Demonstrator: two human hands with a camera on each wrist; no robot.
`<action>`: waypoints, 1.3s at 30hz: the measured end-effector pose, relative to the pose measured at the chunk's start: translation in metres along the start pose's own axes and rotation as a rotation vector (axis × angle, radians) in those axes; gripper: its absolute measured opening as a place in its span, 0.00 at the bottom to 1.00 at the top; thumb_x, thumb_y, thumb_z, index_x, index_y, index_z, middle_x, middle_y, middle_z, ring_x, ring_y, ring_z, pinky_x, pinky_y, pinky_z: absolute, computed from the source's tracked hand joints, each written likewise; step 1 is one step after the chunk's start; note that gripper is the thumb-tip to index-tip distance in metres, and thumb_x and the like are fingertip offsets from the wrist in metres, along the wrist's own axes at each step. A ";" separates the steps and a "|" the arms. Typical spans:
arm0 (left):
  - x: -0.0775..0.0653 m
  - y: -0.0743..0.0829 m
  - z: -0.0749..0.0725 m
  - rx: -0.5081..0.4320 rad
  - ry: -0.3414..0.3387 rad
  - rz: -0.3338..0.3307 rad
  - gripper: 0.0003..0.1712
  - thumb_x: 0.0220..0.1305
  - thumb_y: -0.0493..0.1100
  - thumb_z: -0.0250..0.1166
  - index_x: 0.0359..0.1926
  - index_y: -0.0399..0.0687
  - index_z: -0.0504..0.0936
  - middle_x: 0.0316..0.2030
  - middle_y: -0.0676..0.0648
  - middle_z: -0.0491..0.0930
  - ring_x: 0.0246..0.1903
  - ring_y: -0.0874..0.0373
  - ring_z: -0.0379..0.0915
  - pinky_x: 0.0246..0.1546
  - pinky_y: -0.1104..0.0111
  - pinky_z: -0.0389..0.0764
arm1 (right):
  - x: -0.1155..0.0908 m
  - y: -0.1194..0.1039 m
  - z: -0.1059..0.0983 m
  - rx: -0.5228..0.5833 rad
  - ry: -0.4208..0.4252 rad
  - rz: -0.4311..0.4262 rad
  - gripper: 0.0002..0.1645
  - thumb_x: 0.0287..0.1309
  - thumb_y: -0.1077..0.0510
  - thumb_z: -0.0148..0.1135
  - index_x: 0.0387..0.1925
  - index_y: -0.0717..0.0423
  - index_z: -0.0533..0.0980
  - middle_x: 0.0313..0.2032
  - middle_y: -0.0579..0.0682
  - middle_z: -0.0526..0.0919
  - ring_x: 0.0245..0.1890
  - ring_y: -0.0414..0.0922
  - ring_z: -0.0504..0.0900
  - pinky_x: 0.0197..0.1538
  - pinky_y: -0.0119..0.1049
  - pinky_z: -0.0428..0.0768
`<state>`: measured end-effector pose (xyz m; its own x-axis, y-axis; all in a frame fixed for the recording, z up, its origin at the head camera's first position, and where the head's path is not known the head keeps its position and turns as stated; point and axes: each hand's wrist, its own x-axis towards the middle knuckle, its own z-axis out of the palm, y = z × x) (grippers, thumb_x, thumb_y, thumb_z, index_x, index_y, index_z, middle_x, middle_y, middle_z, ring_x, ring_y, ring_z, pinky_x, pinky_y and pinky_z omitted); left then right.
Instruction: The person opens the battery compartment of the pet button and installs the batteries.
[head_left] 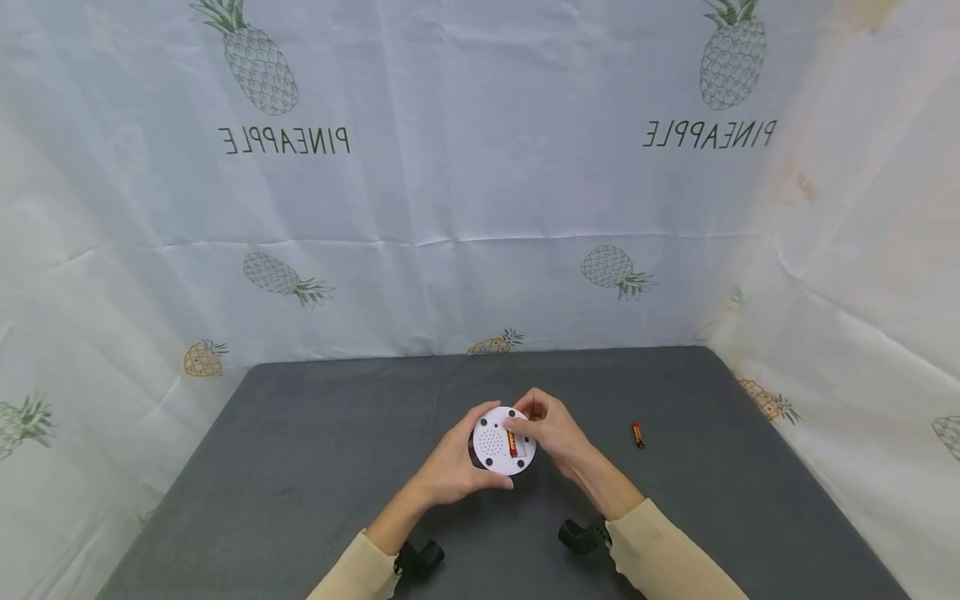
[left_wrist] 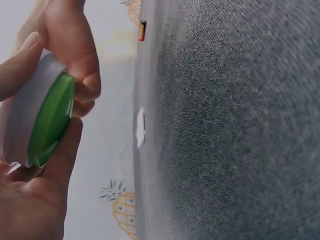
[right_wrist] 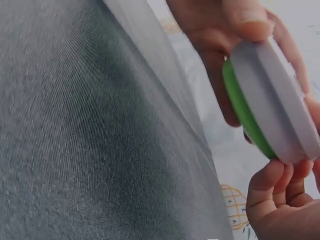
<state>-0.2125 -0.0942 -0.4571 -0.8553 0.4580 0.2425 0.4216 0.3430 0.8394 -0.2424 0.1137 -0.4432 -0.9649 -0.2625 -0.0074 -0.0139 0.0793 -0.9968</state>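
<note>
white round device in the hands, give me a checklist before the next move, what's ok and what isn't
1. Left hand gripping white round device: ok.
2. Battery side facing up: ok.
3. Fitted battery in place: cannot tell whether fully seated.
4. Battery polarity: cannot tell, marks too small.
5. Right hand clear of device: not ok, it touches it.
6. Loose battery fitted: not ok, lies on table.

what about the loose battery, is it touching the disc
No, the loose battery lies on the table, apart from the disc.
</note>
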 end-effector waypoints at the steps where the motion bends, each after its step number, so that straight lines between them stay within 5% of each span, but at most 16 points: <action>1: 0.000 0.000 0.000 0.000 0.000 -0.004 0.60 0.45 0.42 0.84 0.76 0.54 0.59 0.60 0.53 0.73 0.51 0.57 0.72 0.50 0.63 0.73 | 0.000 -0.001 0.000 -0.002 0.001 0.005 0.13 0.60 0.62 0.72 0.40 0.63 0.75 0.35 0.54 0.78 0.35 0.48 0.77 0.39 0.37 0.77; 7: -0.002 -0.001 0.000 -0.016 -0.008 -0.014 0.61 0.47 0.43 0.84 0.77 0.54 0.57 0.61 0.52 0.72 0.51 0.56 0.72 0.49 0.64 0.74 | -0.003 -0.004 -0.004 -0.135 -0.019 -0.009 0.15 0.61 0.55 0.72 0.44 0.59 0.78 0.36 0.53 0.79 0.34 0.48 0.77 0.39 0.41 0.79; 14: -0.005 -0.002 -0.004 -0.063 0.005 -0.036 0.60 0.47 0.44 0.84 0.77 0.59 0.57 0.60 0.52 0.72 0.52 0.56 0.72 0.51 0.62 0.73 | -0.011 -0.008 -0.020 -0.265 -0.070 -0.132 0.16 0.66 0.52 0.68 0.48 0.59 0.80 0.41 0.53 0.83 0.37 0.52 0.81 0.41 0.53 0.82; 22: -0.006 -0.003 -0.007 -0.052 0.016 -0.047 0.60 0.47 0.44 0.84 0.77 0.60 0.58 0.59 0.53 0.73 0.52 0.56 0.72 0.53 0.61 0.72 | -0.021 -0.009 -0.038 -0.578 -0.024 -0.256 0.14 0.67 0.49 0.67 0.48 0.52 0.82 0.41 0.42 0.83 0.40 0.41 0.81 0.46 0.41 0.79; 29: -0.007 -0.004 -0.008 -0.028 0.029 -0.053 0.61 0.46 0.44 0.84 0.77 0.61 0.59 0.59 0.53 0.73 0.52 0.56 0.72 0.54 0.60 0.71 | -0.030 -0.005 -0.057 -0.735 -0.022 -0.319 0.10 0.68 0.51 0.66 0.47 0.50 0.82 0.39 0.38 0.81 0.38 0.37 0.79 0.43 0.37 0.79; 39: -0.006 -0.002 -0.010 -0.020 0.019 -0.063 0.61 0.45 0.47 0.85 0.76 0.62 0.59 0.60 0.54 0.72 0.53 0.57 0.72 0.55 0.60 0.71 | -0.041 0.010 -0.088 -0.969 -0.024 -0.369 0.13 0.66 0.53 0.68 0.48 0.54 0.83 0.44 0.40 0.82 0.46 0.43 0.82 0.49 0.46 0.80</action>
<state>-0.2112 -0.1057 -0.4552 -0.8856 0.4200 0.1982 0.3609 0.3538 0.8629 -0.2263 0.2099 -0.4458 -0.8526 -0.4456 0.2729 -0.5226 0.7268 -0.4458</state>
